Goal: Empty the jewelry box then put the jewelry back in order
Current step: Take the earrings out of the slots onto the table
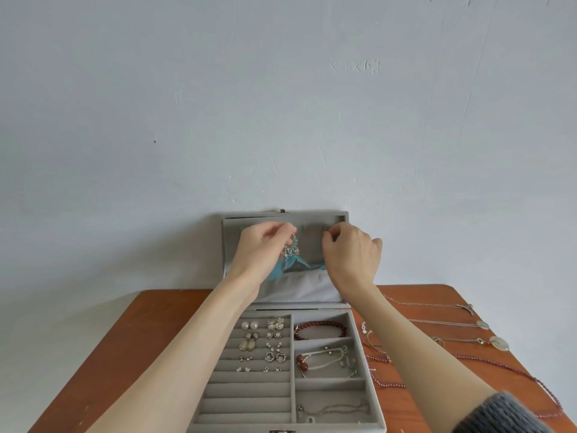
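Note:
A grey jewelry box (359, 345) stands open on the table, its lid (342, 217) raised against the wall. My left hand (260, 250) pinches the top of a dangling earring with silver charms and blue feathers (292, 254) in front of the lid's inside. My right hand (351, 253) pinches something small at the upper right of the lid; what it holds is hidden. Several earring pairs (265, 345) sit in the ring rolls at the left. A red bead bracelet (320, 328), a silver bracelet with red beads (324, 360) and a thin chain (331, 410) lie in the right compartments.
The brown table (131, 348) ends at a pale wall. Right of the box lie several silver necklaces with pendants (452, 323), a round pendant (499, 342) and a long dark red bead strand (515, 373). A white fabric pocket (307, 287) spans the lid's lower part.

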